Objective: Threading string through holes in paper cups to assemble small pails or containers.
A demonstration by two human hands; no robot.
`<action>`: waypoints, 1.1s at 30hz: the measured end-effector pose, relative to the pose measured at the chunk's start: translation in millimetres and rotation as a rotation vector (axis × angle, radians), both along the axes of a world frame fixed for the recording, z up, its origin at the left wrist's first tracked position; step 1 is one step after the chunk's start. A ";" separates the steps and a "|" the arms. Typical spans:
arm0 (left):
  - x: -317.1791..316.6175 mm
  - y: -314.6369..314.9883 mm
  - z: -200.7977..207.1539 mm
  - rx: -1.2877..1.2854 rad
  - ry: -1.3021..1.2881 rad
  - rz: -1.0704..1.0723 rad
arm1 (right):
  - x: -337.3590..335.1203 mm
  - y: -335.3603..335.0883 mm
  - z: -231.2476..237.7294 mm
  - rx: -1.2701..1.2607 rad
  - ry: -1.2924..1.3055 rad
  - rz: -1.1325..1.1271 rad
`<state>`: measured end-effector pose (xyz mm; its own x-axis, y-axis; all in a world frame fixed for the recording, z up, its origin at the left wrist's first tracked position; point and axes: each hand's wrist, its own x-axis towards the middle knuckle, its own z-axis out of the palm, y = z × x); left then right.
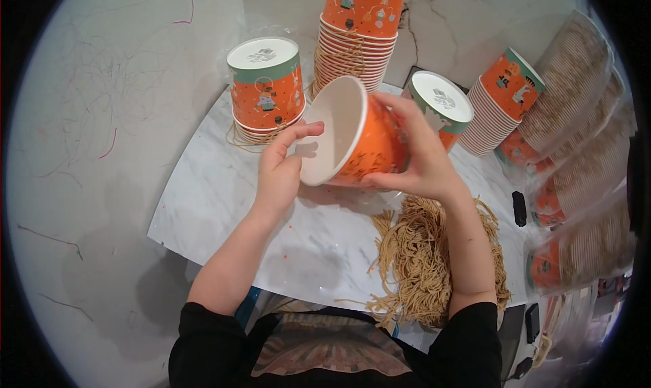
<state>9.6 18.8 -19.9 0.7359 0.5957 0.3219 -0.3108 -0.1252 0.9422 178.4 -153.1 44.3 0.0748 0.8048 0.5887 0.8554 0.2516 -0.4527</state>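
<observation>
An orange paper bucket (380,140) with a white inside is tilted above the table, its mouth turned toward the left. My right hand (417,150) grips its outer wall and base end, fingers over the top and thumb below. At the left side of the rim is my left hand (274,167). Its index finger reaches over the white inside and its thumb lies close to the rim, the other fingers being mostly hidden. Below my right forearm lies a pile of tan cords (413,266).
An upturned bucket stack with cords (266,89) stands behind my left hand. A taller stack (356,49) rises at the back. Further right are another upturned bucket (441,100), a leaning stack (498,106) and bagged stacks (563,83). A small black object (519,208) lies on the marbled table (224,205).
</observation>
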 end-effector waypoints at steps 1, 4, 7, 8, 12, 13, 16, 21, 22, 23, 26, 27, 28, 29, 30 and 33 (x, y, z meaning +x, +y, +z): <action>-1.2 2.5 -0.3 0.001 0.000 0.003 | 4.9 -3.6 3.0 -0.001 0.065 0.001; -5.9 9.1 0.2 0.057 -0.127 0.039 | 8.5 -11.9 12.3 0.007 0.358 0.009; -9.3 8.8 1.5 0.299 -0.301 -0.110 | 15.9 -15.6 11.6 -0.045 0.701 0.060; -9.4 9.4 -2.1 0.301 -0.303 -0.111 | 20.8 -15.2 9.2 -0.073 0.782 0.071; -12.1 -0.4 -11.9 0.485 -0.350 -0.011 | 21.2 -11.9 7.8 -0.178 1.018 0.060; -11.0 -5.5 -11.7 0.293 -0.313 -0.034 | 22.8 -11.3 3.8 -0.165 1.040 0.045; -9.1 -8.8 -10.9 0.219 -0.274 -0.137 | 19.9 -9.7 3.2 -0.139 0.645 -0.196; -5.4 -21.0 -5.1 0.009 -0.249 -0.207 | -17.1 -10.0 19.2 0.038 -0.022 -0.214; -5.9 -20.7 -0.5 -0.102 -0.223 -0.242 | -22.8 -11.2 20.4 0.023 -0.104 -0.171; -5.6 -19.8 1.6 -0.212 -0.195 -0.275 | -29.0 -10.7 19.4 -0.023 -0.086 -0.152; -4.3 -15.4 -2.6 -0.237 -0.231 -0.296 | -40.6 -3.9 17.3 0.091 -0.307 -0.116; -4.6 -16.1 -2.1 -0.237 -0.230 -0.294 | -40.0 -2.5 14.9 0.091 -0.307 -0.115; -3.8 -17.8 -0.9 -0.265 -0.245 -0.307 | -37.9 -1.0 10.7 0.088 -0.358 -0.093; -2.9 -19.2 -0.2 -0.293 -0.260 -0.319 | -36.6 0.3 7.5 0.085 -0.409 -0.071; -1.9 -20.1 -0.3 -0.294 -0.261 -0.320 | -39.3 2.0 5.6 0.102 -0.412 -0.095; -1.3 -21.4 -2.0 -0.313 -0.234 -0.293 | -37.9 3.5 0.3 0.074 -0.422 -0.117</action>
<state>8.4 -2.5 -21.9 0.8164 0.4688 0.3373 -0.4988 0.2779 0.8210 140.4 -149.6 44.6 -0.0961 0.7595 0.6433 0.9861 0.1606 -0.0423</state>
